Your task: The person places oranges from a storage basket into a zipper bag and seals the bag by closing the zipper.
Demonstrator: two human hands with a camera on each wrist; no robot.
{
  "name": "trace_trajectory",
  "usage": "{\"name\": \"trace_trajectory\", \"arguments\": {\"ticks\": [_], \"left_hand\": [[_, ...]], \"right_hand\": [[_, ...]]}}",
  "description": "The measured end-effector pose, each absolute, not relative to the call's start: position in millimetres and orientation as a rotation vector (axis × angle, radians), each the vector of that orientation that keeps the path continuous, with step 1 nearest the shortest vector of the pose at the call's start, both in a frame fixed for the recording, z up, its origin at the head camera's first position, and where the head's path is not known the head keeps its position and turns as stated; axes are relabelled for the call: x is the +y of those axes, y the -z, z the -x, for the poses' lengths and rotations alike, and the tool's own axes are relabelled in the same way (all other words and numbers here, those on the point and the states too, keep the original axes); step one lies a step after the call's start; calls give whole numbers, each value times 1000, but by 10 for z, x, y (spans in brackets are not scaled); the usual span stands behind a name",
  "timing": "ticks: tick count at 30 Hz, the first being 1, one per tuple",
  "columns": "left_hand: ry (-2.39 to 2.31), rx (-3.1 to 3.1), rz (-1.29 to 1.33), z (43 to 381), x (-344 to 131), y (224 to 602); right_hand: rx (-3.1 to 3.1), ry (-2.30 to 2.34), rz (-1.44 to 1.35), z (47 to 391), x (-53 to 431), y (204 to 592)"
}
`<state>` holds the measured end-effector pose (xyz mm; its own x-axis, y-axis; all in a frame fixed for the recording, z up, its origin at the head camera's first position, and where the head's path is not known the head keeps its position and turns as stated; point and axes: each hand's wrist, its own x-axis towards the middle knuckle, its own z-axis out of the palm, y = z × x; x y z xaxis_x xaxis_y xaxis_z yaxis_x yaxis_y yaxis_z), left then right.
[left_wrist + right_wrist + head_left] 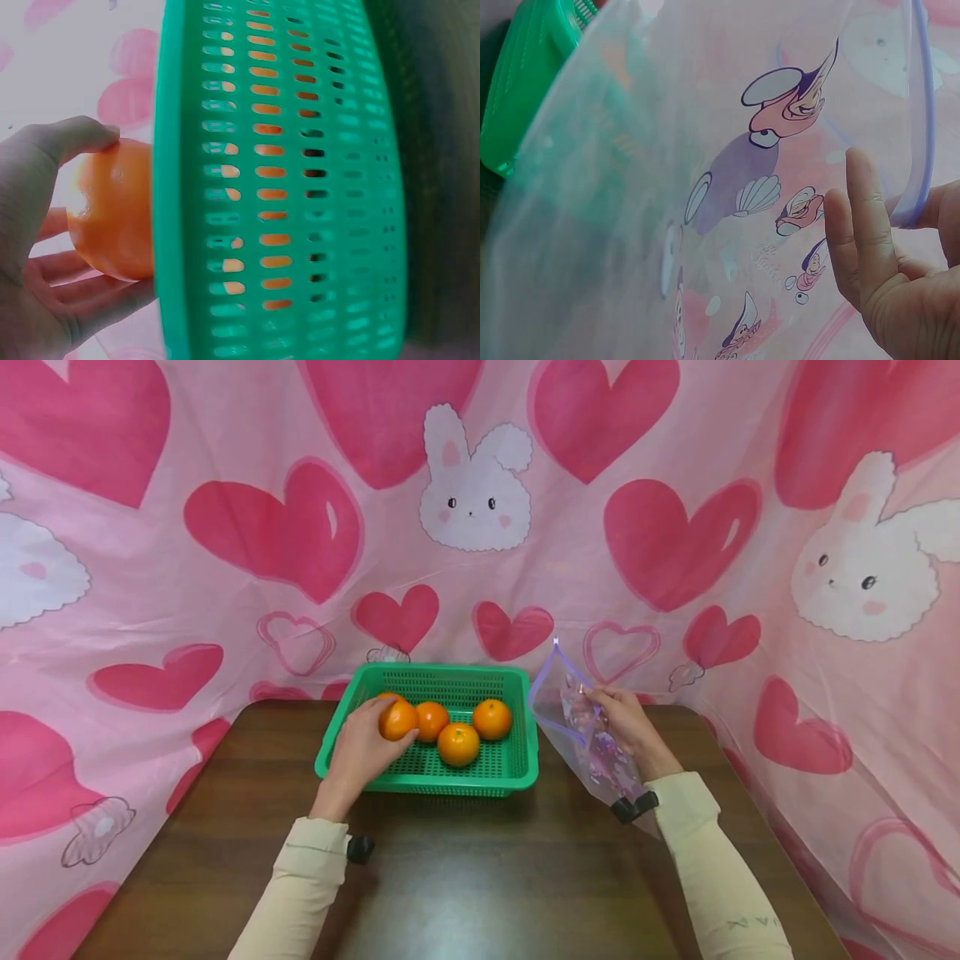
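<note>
Left hand (363, 747) around 1 orange (398, 722)

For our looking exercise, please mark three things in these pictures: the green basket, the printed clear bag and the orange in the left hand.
Green basket (532, 743): head view, on its right rim.
Printed clear bag (596, 760): head view, on its patterned side.
Held orange (116, 206): left wrist view, on its exposed side.

Orange (400, 722), partly above basket rim (527, 739); clear printed bag (594, 762), mouth open
</note>
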<state>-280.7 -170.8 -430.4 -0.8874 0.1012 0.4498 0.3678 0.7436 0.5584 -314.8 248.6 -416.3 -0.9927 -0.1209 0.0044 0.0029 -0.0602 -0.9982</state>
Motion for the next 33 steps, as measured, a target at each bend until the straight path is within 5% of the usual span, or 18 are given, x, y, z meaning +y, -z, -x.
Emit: {"name": "trace_trajectory", "arguments": {"ticks": [33], "left_hand": [[1154,-2367,650,2892,-845,3992]], "right_hand": [[2079,2225,170,3181,2407,4182]]}}
